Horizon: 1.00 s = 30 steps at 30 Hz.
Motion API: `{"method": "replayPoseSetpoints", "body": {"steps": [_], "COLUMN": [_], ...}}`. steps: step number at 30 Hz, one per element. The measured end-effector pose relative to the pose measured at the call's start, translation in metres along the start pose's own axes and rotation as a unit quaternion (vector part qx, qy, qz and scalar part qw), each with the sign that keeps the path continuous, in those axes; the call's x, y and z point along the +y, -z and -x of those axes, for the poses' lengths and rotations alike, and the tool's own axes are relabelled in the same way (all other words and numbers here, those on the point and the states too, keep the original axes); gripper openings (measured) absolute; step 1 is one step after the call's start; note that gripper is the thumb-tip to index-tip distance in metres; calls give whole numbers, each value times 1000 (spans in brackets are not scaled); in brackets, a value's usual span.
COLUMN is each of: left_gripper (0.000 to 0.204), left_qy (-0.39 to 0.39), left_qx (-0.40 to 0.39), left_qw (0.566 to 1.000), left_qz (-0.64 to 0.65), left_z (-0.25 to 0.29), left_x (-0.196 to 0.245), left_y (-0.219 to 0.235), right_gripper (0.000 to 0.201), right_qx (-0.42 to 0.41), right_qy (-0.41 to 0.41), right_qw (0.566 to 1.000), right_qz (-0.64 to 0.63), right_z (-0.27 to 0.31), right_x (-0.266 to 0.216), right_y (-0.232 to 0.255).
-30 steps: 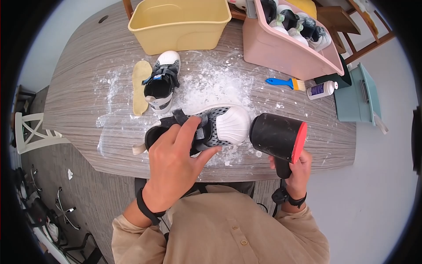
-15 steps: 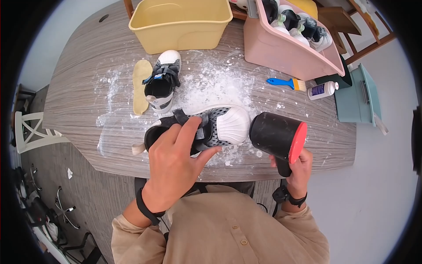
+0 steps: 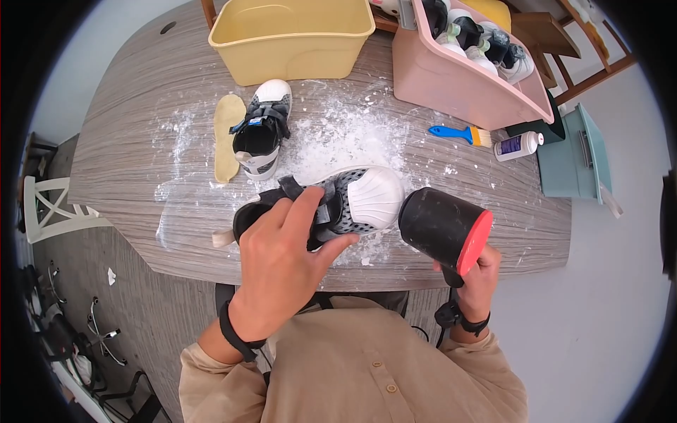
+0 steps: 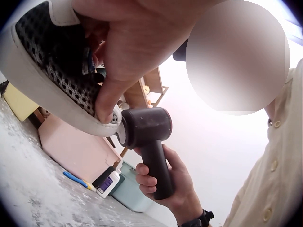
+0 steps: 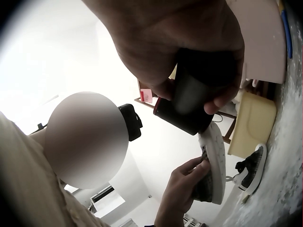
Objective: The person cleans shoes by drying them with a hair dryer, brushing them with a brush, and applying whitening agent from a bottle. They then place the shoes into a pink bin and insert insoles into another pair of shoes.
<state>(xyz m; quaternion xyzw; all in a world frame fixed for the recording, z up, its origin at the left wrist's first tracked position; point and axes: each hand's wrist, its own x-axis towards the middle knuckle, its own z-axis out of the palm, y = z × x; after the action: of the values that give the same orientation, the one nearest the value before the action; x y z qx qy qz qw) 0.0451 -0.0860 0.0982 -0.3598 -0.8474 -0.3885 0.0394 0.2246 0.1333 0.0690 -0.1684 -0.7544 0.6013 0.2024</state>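
My left hand [image 3: 278, 243] grips a black-and-white mesh sneaker [image 3: 374, 201] from above, thumb along its near side and fingers by the straps. The sneaker's white toe points right, and the left wrist view shows it tilted above the powdery tabletop. My right hand [image 3: 479, 282] holds a black hair-dryer-shaped blower [image 3: 441, 224] with a red back end by its handle. The blower's front faces the sneaker's toe at very close range. A matching sneaker [image 3: 263, 134] stands farther back on the table, beside a beige insole [image 3: 228, 141].
White powder [image 3: 345, 134] is scattered over the wood-grain table [image 3: 141, 84]. Behind stand a yellow bin [image 3: 296, 60] and a pink bin [image 3: 451, 88] holding several shoes. To the right are a blue-handled brush [image 3: 458, 134], a white bottle [image 3: 518, 146] and a teal bin [image 3: 571, 162].
The blower has turned slightly, its red back end swinging down toward the person and more of its handle disappearing behind the body. The left hand and gripped sneaker stay nearly still.
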Motion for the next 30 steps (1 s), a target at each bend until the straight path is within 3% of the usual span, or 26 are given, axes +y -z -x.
{"method": "replayPoseSetpoints", "body": {"steps": [2, 8, 20, 30], "left_gripper": [57, 57, 57, 60], "left_qy": [1, 4, 21, 6], "left_qx": [5, 25, 41, 57], "left_qw": [1000, 1000, 999, 998], "left_qz": [3, -1, 4, -4], "left_z": [0, 0, -2, -2], "left_x": [0, 0, 2, 3], "left_y": [0, -2, -2, 0], "right_gripper": [23, 19, 16, 14], "right_qx": [5, 10, -1, 26], "right_qy": [-38, -34, 67, 49], "right_qw": [999, 999, 997, 998], "right_qz": [-18, -14, 41, 13], "right_z": [3, 4, 1, 3], "right_x": [-4, -3, -11, -10], "right_y": [-1, -2, -10, -12]}}
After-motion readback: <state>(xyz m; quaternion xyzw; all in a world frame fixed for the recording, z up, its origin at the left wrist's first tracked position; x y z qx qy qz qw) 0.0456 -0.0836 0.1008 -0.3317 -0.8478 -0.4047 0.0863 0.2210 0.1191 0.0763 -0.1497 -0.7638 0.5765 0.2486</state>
